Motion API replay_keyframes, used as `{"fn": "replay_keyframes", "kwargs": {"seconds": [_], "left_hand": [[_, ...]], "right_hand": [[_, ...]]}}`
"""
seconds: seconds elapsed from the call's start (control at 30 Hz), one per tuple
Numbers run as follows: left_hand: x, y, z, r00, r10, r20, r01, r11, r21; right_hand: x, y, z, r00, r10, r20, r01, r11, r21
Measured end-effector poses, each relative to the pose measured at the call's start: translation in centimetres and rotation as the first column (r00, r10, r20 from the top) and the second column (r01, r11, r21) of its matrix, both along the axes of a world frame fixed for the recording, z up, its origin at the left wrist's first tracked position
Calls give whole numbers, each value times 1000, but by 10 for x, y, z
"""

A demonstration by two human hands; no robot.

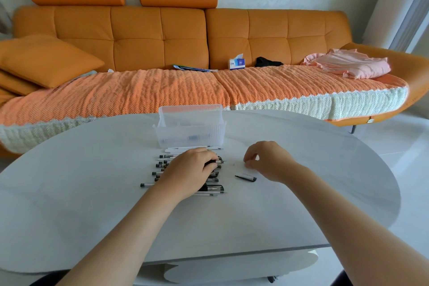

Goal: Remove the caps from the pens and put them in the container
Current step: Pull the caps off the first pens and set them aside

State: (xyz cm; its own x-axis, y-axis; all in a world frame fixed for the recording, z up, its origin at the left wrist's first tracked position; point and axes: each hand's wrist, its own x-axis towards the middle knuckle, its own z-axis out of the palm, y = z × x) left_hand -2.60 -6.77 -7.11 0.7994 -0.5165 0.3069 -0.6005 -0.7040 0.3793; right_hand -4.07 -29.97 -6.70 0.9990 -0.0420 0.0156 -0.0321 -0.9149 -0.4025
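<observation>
On the tabletop [92,193], pens [162,165] lie left-right just before the container [190,134]. Left hand [192,167] grips one pen [219,160], bare tip pointing right at the right hand [269,160]. That hand's fingers are curled; can't tell if it holds anything. Loose cap [246,177] lies just beside it, so likely the right hand's pick.

One wide-angle camera, worn on the head, is supplying the only view. It is looking forward and down across the white table [81,204] and is facing the orange sofa [160,37] behind it. The left hand [190,167] and right hand [269,160] are sitting close to the lens, just below frame centre. The pens [160,165] and container [189,137] are lying near the midline. Lens distortion is bending the sofa line and table edge. The floor [408,146] is showing at the right edge.
</observation>
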Motion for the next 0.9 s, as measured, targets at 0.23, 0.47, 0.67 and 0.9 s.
{"fn": "replay_keyframes", "kwargs": {"seconds": [0.23,0.47,0.67,0.9], "left_hand": [[0,1,2,1000,3,0,-3,1000,-6],[0,2,2,1000,-14,-8,14,1000,-15],[-1,3,5,999,-36,-29,35,999,-14],[-2,6,7,991,-28,-134,18,997,-75]], "right_hand": [[-7,21,11,987,103,120,-126,972,198],[-11,33,13,983,125,136,-159,948,277],[-12,43,8,976,135,170,-183,931,317],[-15,51,7,976,118,184,-177,919,352]]}}
